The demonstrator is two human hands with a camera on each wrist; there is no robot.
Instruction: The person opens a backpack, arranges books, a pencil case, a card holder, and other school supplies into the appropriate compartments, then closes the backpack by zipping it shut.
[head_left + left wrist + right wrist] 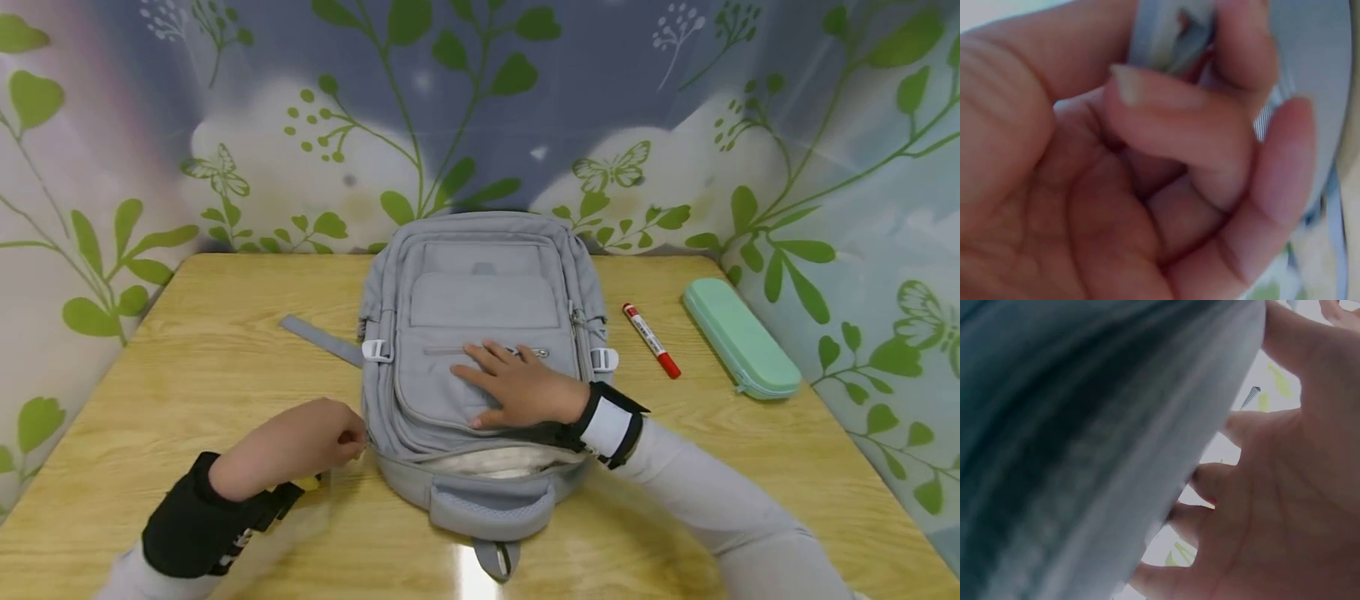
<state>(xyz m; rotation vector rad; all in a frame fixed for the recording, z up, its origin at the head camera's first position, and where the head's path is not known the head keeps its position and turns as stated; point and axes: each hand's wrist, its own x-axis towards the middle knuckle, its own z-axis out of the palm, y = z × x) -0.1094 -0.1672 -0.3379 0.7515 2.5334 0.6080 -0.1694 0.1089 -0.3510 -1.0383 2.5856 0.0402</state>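
A grey backpack [480, 300] lies front side up on the table, its top handle [491, 510] toward me. The main compartment gapes along the top, showing a pale lining [510, 461]. At the bag's left edge, my left hand [318, 437] has its fingers curled and pinches a small grey zipper pull [1172, 37], mostly hidden by the fingers. With fingers spread, my right hand [517, 387] presses on the front panel just below the small pocket zipper [442, 351]. The right wrist view shows its fingertips against the grey cloth [1166, 450].
Right of the bag lies a red and white marker [651, 340], then a mint green zipped case [742, 337]. A grey strap [318, 339] sticks out to the left over the wooden table [247, 333]. A leaf-patterned wall covering [465, 108] stands behind.
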